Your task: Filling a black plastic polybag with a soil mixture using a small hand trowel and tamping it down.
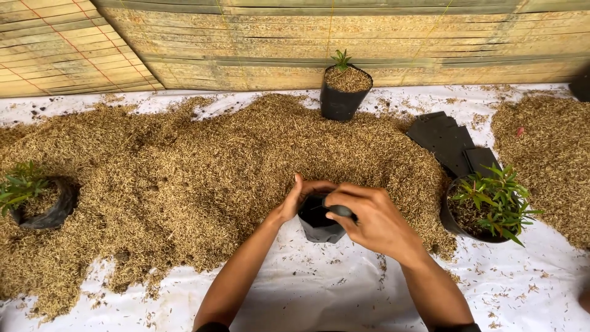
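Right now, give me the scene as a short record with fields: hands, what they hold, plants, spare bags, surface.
left hand: on the near-left rim of the empty black grow bag
right hand: gripping the bag's right rim, holding it open
bag contents: looks empty
filled bag: upright at the back, small seedling
leafy plant: in a bag to the right
tipped bag: far left, leaning, with plant
flat bags: stacked right of centre
husk pile: spread over white sheet
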